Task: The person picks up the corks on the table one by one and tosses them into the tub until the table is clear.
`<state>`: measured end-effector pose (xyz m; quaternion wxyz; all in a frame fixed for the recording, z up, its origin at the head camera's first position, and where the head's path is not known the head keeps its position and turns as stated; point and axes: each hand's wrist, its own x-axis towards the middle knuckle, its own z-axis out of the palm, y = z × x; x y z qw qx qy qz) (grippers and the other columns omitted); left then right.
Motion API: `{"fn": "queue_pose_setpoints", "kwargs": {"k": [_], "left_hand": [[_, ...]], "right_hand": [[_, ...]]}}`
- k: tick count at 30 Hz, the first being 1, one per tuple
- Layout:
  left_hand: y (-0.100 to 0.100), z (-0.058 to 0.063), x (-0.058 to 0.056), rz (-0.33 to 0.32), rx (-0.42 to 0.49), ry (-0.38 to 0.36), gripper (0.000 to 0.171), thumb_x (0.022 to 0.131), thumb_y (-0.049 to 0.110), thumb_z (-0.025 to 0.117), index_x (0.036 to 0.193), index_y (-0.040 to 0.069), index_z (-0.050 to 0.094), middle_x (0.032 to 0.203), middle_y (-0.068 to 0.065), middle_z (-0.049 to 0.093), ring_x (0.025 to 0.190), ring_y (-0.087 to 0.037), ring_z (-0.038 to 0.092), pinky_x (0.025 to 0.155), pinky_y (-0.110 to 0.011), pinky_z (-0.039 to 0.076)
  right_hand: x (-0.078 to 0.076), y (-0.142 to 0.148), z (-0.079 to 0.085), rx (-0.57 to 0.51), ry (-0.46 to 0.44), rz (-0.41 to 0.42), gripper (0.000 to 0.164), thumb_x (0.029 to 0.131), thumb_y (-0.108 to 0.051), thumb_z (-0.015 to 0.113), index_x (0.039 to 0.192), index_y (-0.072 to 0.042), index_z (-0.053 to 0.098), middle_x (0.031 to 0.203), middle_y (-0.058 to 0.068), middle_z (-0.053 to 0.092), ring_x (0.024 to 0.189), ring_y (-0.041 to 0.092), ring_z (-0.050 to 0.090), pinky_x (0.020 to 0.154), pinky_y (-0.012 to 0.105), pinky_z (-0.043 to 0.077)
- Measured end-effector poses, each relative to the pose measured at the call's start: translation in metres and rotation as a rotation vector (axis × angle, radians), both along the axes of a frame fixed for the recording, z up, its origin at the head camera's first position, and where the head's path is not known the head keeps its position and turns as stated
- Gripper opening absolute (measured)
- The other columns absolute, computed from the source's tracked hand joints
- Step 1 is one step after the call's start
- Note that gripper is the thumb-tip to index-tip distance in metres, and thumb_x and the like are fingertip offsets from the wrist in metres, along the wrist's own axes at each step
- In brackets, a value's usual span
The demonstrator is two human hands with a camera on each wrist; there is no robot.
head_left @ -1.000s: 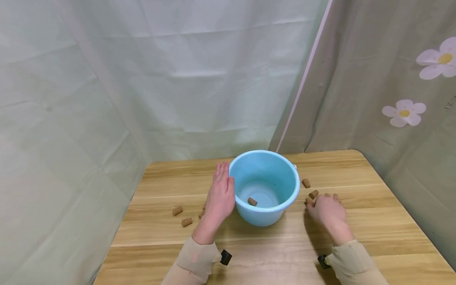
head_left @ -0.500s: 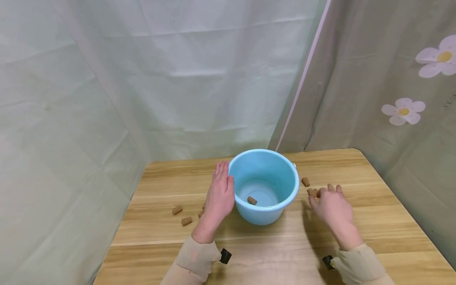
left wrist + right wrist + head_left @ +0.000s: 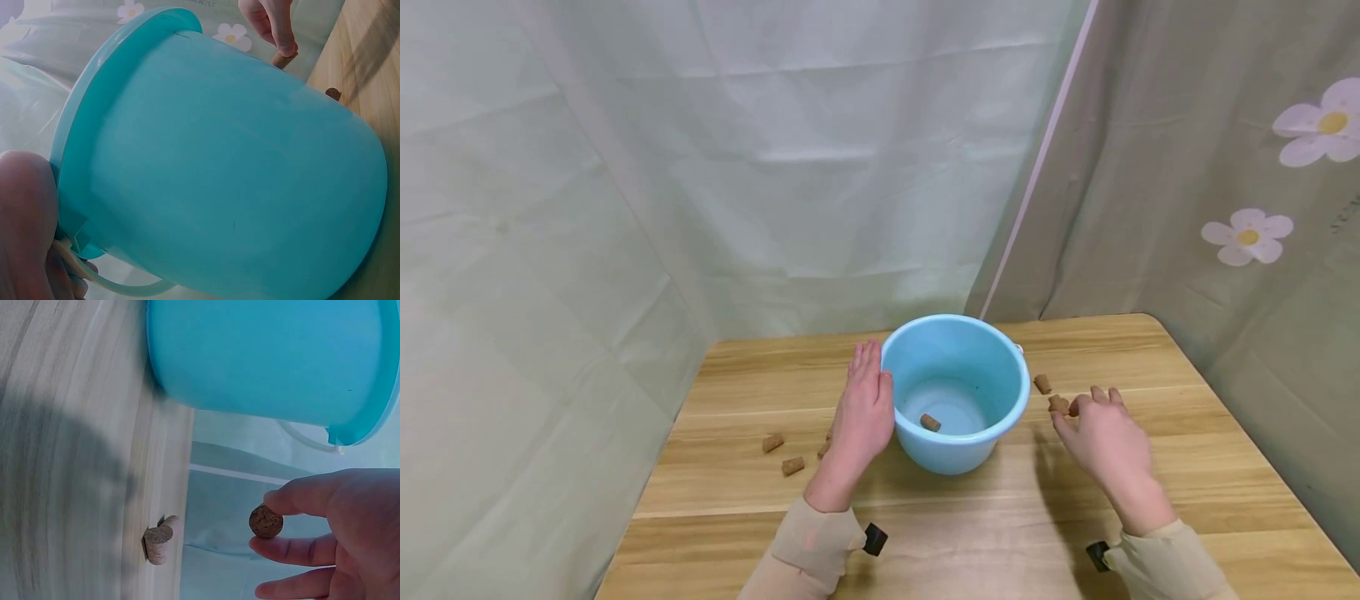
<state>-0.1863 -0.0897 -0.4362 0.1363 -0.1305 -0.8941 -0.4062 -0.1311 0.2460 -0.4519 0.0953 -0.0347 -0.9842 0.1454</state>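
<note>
A light blue bucket [image 3: 951, 454] stands on the wooden table, with one cork [image 3: 930, 422] lying inside it. My left hand [image 3: 863, 417] rests against the left side of its rim, fingers straight. To the right of the bucket, my right hand [image 3: 1108, 442] pinches a cork [image 3: 266, 521] between thumb and finger, raised off the tabletop. In the left wrist view the held cork [image 3: 284, 59] shows just past the bucket's wall. Another cork [image 3: 1042, 383] lies behind it near the bucket, and the right wrist view shows corks [image 3: 157, 544] overlapping on the table.
Left of my left hand lie several more corks [image 3: 793, 466], some partly hidden by the hand. The bucket's pale handle [image 3: 134, 289] hangs down at its side. Curtains [image 3: 850, 167] enclose the back and sides of the wooden table [image 3: 722, 492].
My right hand has moved slightly right and up from the tabletop, now with a cork pinched in its fingers. The left hand and bucket have stayed in place.
</note>
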Motion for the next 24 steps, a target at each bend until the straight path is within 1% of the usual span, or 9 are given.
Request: {"fn": "queue_pose_setpoints", "kwargs": {"k": [7,13,16,24], "left_hand": [[0.0,-0.001,0.0,-0.003,-0.001,0.002,0.052,0.115,0.016,0.04,0.161,-0.008,0.037,0.171,-0.022,0.032,0.163,-0.03,0.015,0.132,-0.049,0.015],[0.0,0.0,0.0,0.0,0.002,-0.001,0.052,0.115,0.016,0.04,0.161,-0.008,0.037,0.17,-0.022,0.032,0.163,-0.03,0.015,0.132,-0.049,0.016],[0.0,0.0,0.0,-0.003,0.006,0.002,0.052,0.115,0.016,0.04,0.161,-0.009,0.037,0.17,-0.022,0.033,0.163,-0.03,0.016,0.132,-0.05,0.016],[0.0,0.0,-0.001,-0.001,0.003,-0.001,0.052,0.115,0.016,0.041,0.161,-0.009,0.037,0.17,-0.023,0.033,0.163,-0.029,0.015,0.132,-0.046,0.013]], "right_hand": [[0.003,0.001,0.004,-0.001,-0.009,0.001,0.04,0.103,-0.038,0.066,0.099,0.001,0.073,0.142,0.046,0.052,0.136,0.068,0.043,0.081,0.08,0.053],[0.003,0.001,0.008,0.006,0.006,0.004,0.041,0.103,-0.039,0.066,0.099,0.002,0.073,0.142,0.045,0.052,0.138,0.067,0.041,0.077,0.08,0.053],[0.003,0.001,0.011,0.008,0.009,0.005,0.043,0.103,-0.04,0.067,0.1,0.003,0.073,0.142,0.045,0.051,0.138,0.067,0.04,0.079,0.081,0.053],[0.003,0.001,0.017,-0.005,0.004,-0.003,0.047,0.102,-0.043,0.069,0.104,0.003,0.074,0.144,0.046,0.05,0.139,0.066,0.04,0.081,0.081,0.052]]}}
